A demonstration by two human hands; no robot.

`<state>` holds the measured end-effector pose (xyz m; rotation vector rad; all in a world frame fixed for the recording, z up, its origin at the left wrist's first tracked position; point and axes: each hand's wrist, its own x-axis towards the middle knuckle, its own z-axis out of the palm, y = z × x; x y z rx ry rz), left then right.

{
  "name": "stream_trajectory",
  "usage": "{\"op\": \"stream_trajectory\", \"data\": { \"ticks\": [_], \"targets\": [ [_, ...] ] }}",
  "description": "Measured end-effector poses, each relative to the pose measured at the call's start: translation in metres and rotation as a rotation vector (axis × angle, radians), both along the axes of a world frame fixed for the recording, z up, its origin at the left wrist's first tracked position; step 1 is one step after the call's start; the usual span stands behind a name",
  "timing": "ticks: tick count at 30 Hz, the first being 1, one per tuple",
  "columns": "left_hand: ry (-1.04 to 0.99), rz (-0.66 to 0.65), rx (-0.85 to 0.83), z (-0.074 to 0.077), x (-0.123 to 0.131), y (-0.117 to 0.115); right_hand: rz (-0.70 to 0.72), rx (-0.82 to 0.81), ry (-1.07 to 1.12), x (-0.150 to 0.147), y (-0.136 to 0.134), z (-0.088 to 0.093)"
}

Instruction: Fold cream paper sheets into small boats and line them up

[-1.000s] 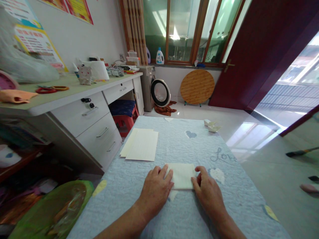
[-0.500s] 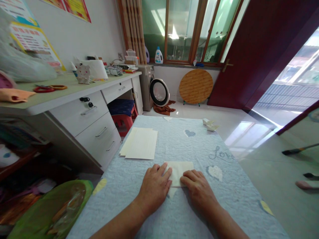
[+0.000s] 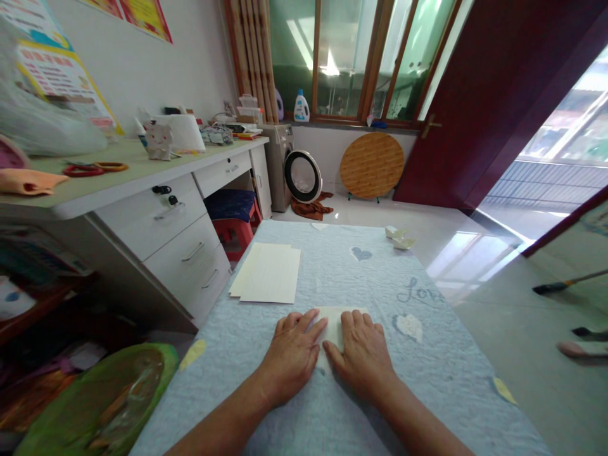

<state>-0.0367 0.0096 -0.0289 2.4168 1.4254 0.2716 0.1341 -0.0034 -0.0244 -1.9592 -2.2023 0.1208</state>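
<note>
The left hand (image 3: 291,358) and the right hand (image 3: 361,361) both lie flat and palm down, fingers open and slightly spread, and neither closes around anything. Between them is a folded square of cream paper (image 3: 332,322), near the close edge of a quilted pale-blue cover (image 3: 223,392) and roughly midway across it. The left hand's fingertips (image 3: 318,323) rest on the paper's left side, while the right hand's fingers (image 3: 354,326) lie over its right part, pressing it against the cover. Toward the far left of the cover lies a stack of cream paper sheets (image 3: 268,273), slightly offset from one another. Two small folded paper pieces (image 3: 398,236) sit by its far right corner. Beyond the left edge stands a white desk with drawers (image 3: 156,215), carrying scissors (image 3: 83,170) and a white paper roll (image 3: 183,133). Past the far edge, a front-loading washing machine (image 3: 278,164) and a round wooden board (image 3: 371,164) stand against the wall
</note>
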Motion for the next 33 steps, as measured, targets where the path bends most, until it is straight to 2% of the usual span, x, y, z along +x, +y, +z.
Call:
{"op": "stream_trajectory", "data": {
  "ticks": [10,29,33],
  "targets": [
    [0.014,-0.029,0.010,-0.004,-0.003,-0.001,-0.020,0.037,0.008,0.005,-0.002,-0.009],
    [0.072,-0.086,-0.095,0.002,-0.009,0.002,-0.131,0.049,-0.052,0.097,-0.025,-0.022],
    [0.047,-0.082,-0.088,0.002,-0.010,0.002,-0.070,0.055,0.023,0.103,-0.027,-0.022]
  ]
}}
